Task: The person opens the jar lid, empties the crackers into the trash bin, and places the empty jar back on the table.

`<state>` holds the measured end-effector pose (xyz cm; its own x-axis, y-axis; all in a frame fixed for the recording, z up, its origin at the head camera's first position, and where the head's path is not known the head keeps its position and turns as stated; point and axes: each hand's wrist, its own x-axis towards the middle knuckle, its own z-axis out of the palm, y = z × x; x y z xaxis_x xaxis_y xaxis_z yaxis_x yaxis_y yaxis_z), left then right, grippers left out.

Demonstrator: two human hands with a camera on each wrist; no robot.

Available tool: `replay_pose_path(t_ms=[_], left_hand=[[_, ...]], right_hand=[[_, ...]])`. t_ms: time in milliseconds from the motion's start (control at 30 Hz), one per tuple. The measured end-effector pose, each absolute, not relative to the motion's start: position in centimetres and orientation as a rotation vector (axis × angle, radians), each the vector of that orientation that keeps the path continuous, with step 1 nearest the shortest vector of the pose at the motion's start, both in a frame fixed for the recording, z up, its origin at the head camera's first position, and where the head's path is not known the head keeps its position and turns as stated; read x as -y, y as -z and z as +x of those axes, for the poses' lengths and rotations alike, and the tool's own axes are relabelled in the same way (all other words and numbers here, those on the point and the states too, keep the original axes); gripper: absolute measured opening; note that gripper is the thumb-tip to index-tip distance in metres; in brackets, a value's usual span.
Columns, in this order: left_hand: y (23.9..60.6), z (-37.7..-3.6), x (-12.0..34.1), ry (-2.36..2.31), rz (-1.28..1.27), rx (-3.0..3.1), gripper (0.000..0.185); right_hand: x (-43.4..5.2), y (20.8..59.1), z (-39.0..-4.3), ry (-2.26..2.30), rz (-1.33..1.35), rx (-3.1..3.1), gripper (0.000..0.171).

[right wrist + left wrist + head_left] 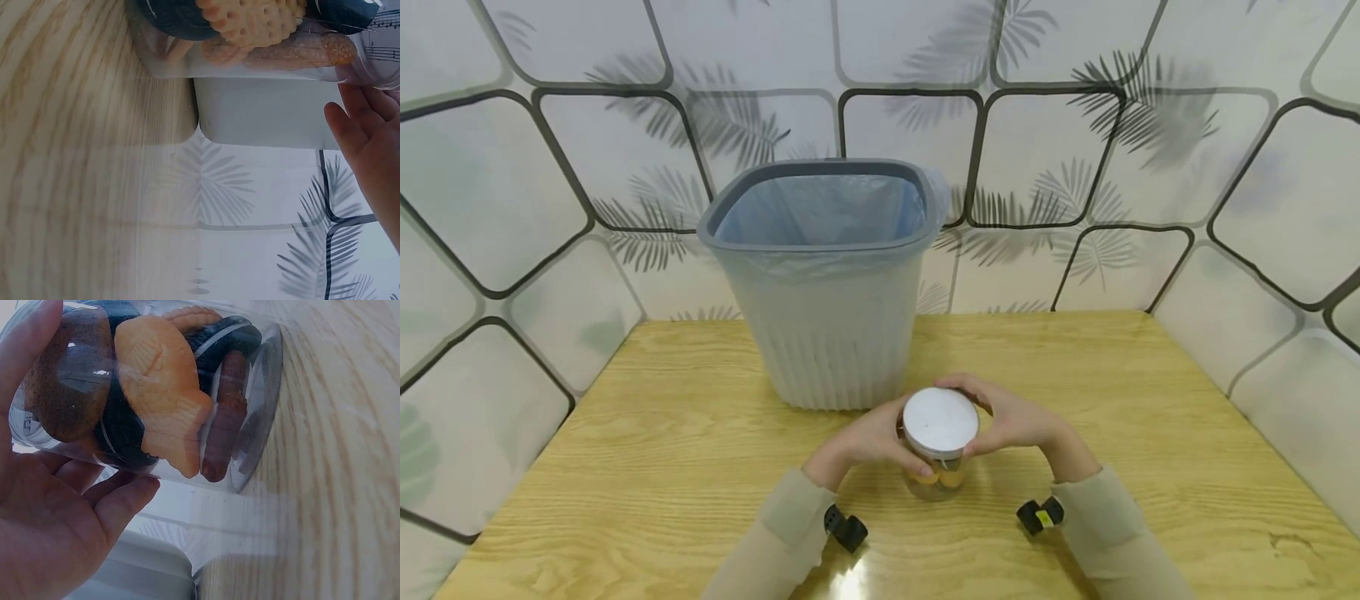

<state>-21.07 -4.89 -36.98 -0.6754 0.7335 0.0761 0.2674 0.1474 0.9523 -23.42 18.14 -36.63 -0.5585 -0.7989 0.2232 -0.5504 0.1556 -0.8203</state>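
Clear plastic makes up the jar, which stands upright on the table just in front of the bin, near the table's front middle. Both hands are clamped on it: the left hand wraps the wall from its side, fingers curled round the clear body, while the right hand curls over the rim of the white lid.

To do this step well, I judge that the left hand should keep the body pinned against the table so it cannot spin, while the right hand keeps its fingers spread evenly round the lid's edge rather than pressing on top. A smooth wall will likely slip under a loose grip, so firm, steady pressure suits better than a jerk.

Seen close from the left wrist view, the jar holds 1 pale fish-shaped biscuit, a brown round one, a brown stick and dark sandwich biscuits. From the right wrist view, a round scalloped biscuit presses against the wall.

Behind, the bin is grey and ribbed, lined with a pale blue bag. Leaf-patterned panels enclose the table.
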Motion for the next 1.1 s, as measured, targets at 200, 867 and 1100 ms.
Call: replay_pose_path(t_ms=[200,867,1100], left_hand=[[36.5,-20.9,4.9,-1.549,0.951,-2.005,0.081],[39.1,-22.4,5.1,-1.531,1.022,-2.023,0.083],[39.5,-22.5,5.2,-1.528,1.083,-2.016,0.086]], right_hand=[[-18.2,36.4,-23.4,1.343,-1.326,-2.151,0.076],[-16.9,34.8,-21.5,0.971,-1.342,-2.631,0.093],[-16.8,34.8,-21.4,0.960,-1.344,-2.650,0.090]])
